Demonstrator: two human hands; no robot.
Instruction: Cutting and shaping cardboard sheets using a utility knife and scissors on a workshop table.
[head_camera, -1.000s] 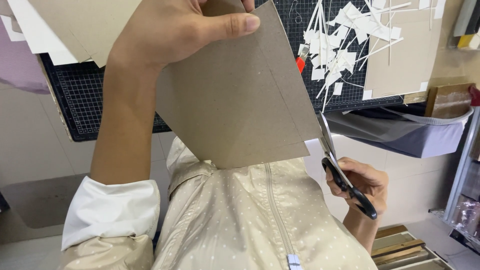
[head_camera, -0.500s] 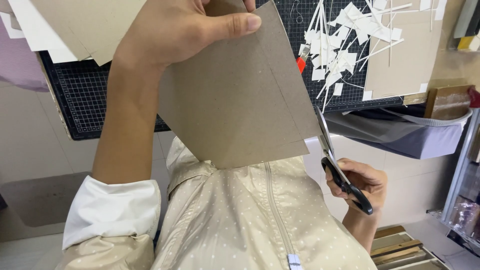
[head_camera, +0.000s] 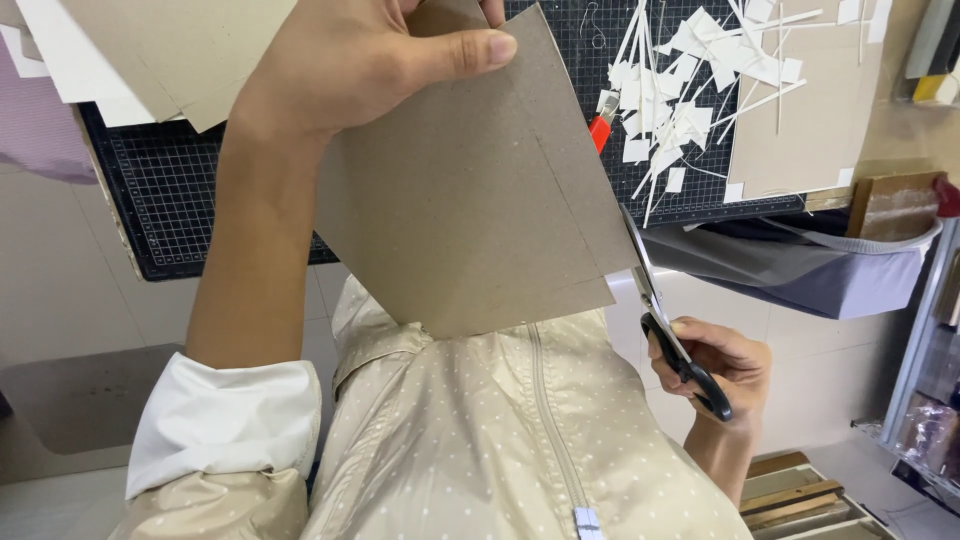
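My left hand (head_camera: 370, 60) grips the top edge of a grey-brown cardboard sheet (head_camera: 480, 200), thumb lying across its face, and holds it up in front of my chest. Faint pencil lines run across the sheet. My right hand (head_camera: 715, 365) is closed on the black handles of a pair of scissors (head_camera: 665, 325). The blades point up along the sheet's right edge, close to its lower right corner. A small white strip shows beside the blades there.
A black gridded cutting mat (head_camera: 180, 210) lies behind, covered on the right with several white paper strips and scraps (head_camera: 690, 90). More cardboard sheets (head_camera: 130, 50) sit top left, another tan sheet (head_camera: 800, 120) top right. A grey bin (head_camera: 800, 270) and wooden slats (head_camera: 800, 495) are at right.
The scissors and my right hand have shifted slightly down and right along the sheet's right edge. The cardboard and my left hand stay almost where they were.
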